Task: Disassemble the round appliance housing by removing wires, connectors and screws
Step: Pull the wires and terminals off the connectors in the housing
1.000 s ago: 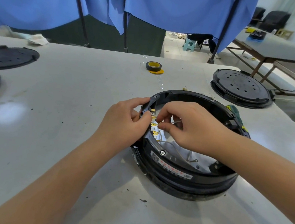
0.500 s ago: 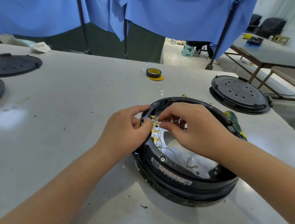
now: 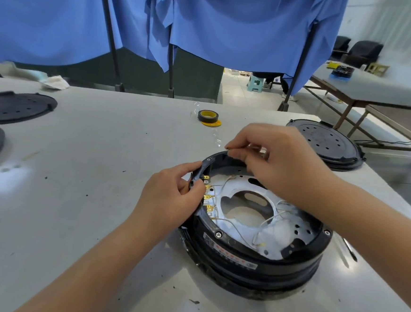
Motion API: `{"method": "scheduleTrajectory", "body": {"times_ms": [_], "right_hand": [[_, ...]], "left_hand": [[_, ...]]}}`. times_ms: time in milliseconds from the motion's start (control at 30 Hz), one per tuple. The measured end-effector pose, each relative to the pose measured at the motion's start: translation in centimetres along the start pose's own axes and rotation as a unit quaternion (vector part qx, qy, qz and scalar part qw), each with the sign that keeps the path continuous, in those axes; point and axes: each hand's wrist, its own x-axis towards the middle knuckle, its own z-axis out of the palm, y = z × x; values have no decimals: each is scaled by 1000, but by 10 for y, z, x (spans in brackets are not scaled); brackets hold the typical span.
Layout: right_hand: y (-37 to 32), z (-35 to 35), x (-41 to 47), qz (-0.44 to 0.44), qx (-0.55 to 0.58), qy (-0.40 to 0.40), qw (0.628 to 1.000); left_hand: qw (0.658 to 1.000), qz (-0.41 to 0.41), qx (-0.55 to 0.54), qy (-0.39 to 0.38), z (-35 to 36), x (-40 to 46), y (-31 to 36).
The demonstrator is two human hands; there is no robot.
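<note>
The round black housing [image 3: 254, 236] sits on the grey table [image 3: 73, 194], a bit right of centre. Left hand [image 3: 171, 200] grips its left rim right by the brass connectors [image 3: 207, 198]. Right hand [image 3: 273, 158] is up over the far rim, fingertips pinching a thin white wire [image 3: 254, 147]. Roll of tape [image 3: 208, 116] sits further back.

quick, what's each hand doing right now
Left hand: grips the rim of the round black appliance housing.
Right hand: pinches a thin white wire.
</note>
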Motion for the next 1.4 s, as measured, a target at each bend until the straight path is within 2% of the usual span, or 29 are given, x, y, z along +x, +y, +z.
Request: {"method": "scheduleTrajectory", "body": {"times_ms": [133,267,367,500,633,1133,1400], "right_hand": [[8,-18,18,-4,-87,24,996],[29,-25,35,-8,-227,-18,974],[54,-23,44,37,-259,-58,963],[88,-7,51,146,-241,-128,951],[111,10,54,211,-236,-153,936],[150,43,65,304,-202,-182,913],[152,42,62,333,-149,-157,918]], "left_hand": [[1000,1,4,-3,1,0,-1],[1000,-7,-4,-3,1,0,-3],[1000,-10,-7,-6,1,-1,-3],[1000,-16,-12,-1,2,-1,-2],[1000,-22,-5,5,2,-1,0],[1000,-12,-18,5,3,-2,-3],[1000,-6,-17,9,3,-2,-2]]}}
